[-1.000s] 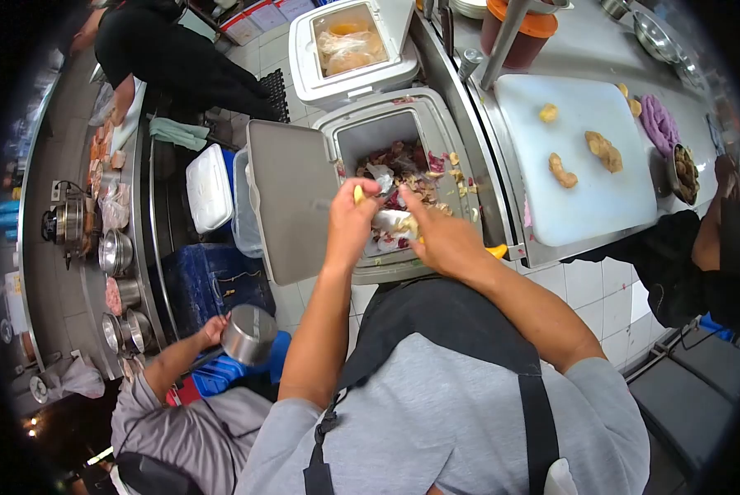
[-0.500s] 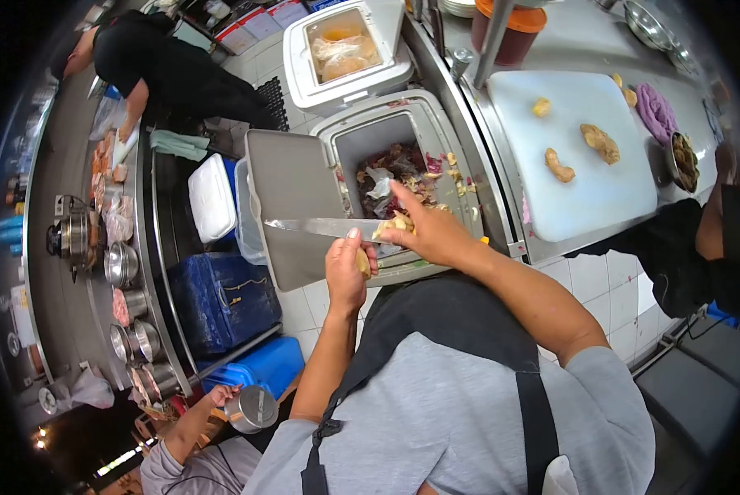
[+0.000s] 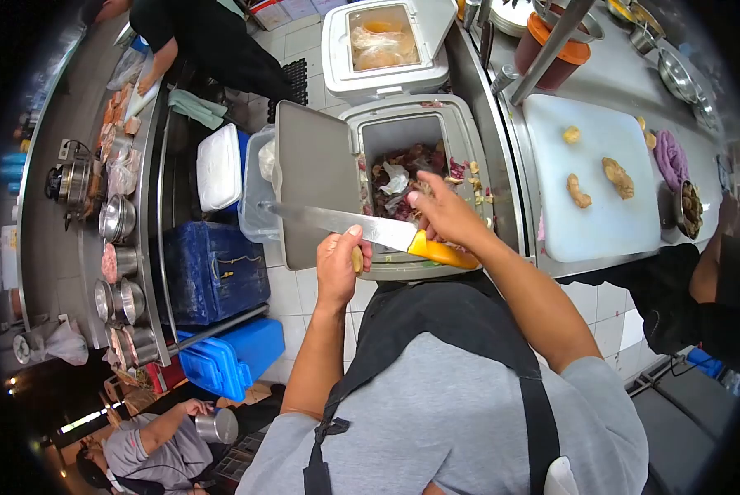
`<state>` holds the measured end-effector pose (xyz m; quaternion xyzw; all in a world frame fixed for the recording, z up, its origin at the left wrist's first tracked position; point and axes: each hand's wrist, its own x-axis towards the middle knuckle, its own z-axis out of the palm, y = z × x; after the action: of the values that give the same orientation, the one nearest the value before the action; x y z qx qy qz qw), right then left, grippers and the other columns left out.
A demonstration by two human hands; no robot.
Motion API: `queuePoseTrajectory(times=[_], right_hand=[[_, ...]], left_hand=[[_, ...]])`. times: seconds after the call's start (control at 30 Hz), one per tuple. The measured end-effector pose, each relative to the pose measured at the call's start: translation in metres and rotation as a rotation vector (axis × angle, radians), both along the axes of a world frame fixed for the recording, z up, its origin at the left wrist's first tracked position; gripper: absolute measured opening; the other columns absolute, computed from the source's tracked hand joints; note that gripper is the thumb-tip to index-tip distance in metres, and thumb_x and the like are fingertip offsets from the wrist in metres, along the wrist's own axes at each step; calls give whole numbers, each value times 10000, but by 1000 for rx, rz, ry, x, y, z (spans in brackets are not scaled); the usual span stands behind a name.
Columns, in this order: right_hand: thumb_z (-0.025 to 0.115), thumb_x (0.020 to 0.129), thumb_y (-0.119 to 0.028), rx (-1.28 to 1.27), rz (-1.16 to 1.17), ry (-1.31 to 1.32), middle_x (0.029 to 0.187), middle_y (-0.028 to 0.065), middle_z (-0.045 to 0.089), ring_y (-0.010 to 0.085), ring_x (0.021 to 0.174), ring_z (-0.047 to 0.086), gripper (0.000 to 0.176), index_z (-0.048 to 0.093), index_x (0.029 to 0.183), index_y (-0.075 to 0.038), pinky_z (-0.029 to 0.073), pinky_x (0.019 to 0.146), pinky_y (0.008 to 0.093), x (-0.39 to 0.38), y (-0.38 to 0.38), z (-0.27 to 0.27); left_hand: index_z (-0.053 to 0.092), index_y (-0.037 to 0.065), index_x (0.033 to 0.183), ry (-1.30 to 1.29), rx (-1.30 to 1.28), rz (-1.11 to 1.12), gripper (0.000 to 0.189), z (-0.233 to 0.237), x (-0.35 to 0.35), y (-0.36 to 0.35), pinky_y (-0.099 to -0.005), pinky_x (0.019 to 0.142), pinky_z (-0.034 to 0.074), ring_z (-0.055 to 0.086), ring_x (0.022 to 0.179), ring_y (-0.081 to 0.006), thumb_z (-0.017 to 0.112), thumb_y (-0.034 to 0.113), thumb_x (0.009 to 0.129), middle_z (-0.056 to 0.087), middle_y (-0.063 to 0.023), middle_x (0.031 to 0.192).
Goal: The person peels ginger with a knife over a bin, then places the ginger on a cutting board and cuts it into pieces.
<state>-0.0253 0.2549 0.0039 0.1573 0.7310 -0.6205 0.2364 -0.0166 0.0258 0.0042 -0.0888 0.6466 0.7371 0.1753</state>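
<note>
Over the near edge of the waste bin (image 3: 489, 148), my left hand (image 3: 338, 266) is closed around a piece of ginger (image 3: 356, 260), its thumb pressed against the blade of a yellow-handled knife (image 3: 386, 231). The blade points left, its tip blurred. My right hand (image 3: 451, 213) is above the bin, fingers apart, off the knife handle, which lies just below its wrist. Inside the bin are dark peelings, reddish scraps and a crumpled white piece (image 3: 394, 178). On the white cutting board (image 3: 597, 219) to the right lie ginger pieces, including a large knobbly one (image 3: 618, 178).
The bin's grey lid (image 3: 316, 181) stands open at left. A white container (image 3: 386, 82) is behind the bin. Purple cloth (image 3: 672, 159) and a metal bowl (image 3: 688, 210) flank the board. Co-workers stand at far left, lower left and right; a blue cooler (image 3: 217, 272) is at left.
My right hand has released the pale scraps that were against the blade, and its fingers have spread over the bin. The yellow handle now shows. The view has shifted.
</note>
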Motion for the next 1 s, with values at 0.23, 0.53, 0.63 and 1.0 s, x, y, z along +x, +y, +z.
queuePoseTrajectory(times=[0.23,0.53,0.63,1.0], right_hand=[[685,874,-306,340,357,468,1312,222,557,420,1124,583,742,302,1492,-157,466,917,464,71,-3,-13],[494,892,-219,352,36,135,1031,288,650,451,958,635,546,384,1414,-104,480,861,525,109,36,-43],[534,916,-291,324,162,71,1063,278,645,424,995,633,570,374,1430,-104,490,852,496,117,51,-15],[566,901,-285,207,-9,279,993,253,655,420,877,648,571,410,1426,-122,500,790,486,158,94,12]], left_hand=[[552,67,854,-129,66,84,258,-11,-12,24,-279,452,457,532,494,-135,577,307,943,549,-50,624],[473,54,1173,220,-100,-524,403,8,-62,171,-303,707,508,555,848,-167,586,-15,792,494,-62,1017],[530,-18,1199,590,-340,-719,448,16,-75,260,-334,879,474,578,1019,-262,593,23,757,581,-169,1116],[618,45,1130,1460,-1015,-1124,376,10,-40,433,-489,857,436,563,1052,-357,613,150,769,598,-158,1107]])
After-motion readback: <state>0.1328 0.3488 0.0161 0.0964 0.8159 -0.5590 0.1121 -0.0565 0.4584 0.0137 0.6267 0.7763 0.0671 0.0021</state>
